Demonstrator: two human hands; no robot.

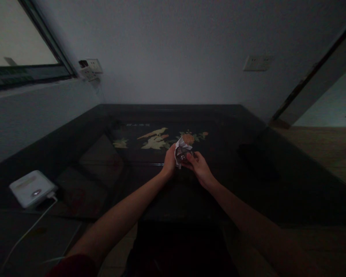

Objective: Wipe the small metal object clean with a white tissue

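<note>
Head view, and all eyes on the middle: a small dark rounded thing in crumpled silvery-white wrapping (pixel 182 155) sits right between the two hands, above the tabletop, between its near and far edges. Neither hand is nearer; both are touching it! The left hand (pixel 170 159) grips the wrapping's left side, most of its fingers hidden behind; the right hand (pixel 200 167) pinches from the right, thumb on the front, fingers bent round beneath. Long axis? Can't call it, it's too dim and looks nearly round; the loose wrapping flares towards the far edge.

Below, a glossy black tabletop (pixel 175 204) with painted pale birds (pixel 155 142) and an orange flower (pixel 188 139), the flower just beyond the wrapping. Over by the near left corner, a white box with rounded corners (pixel 33 188), white cable (pixel 31 223) trailing off. Past the far edge, a plain grey wall (pixel 173 57) with a white socket plate (pixel 258 63); a window (pixel 20 34) beyond the left edge, wood-look floor (pixel 328 150) beyond the right.
</note>
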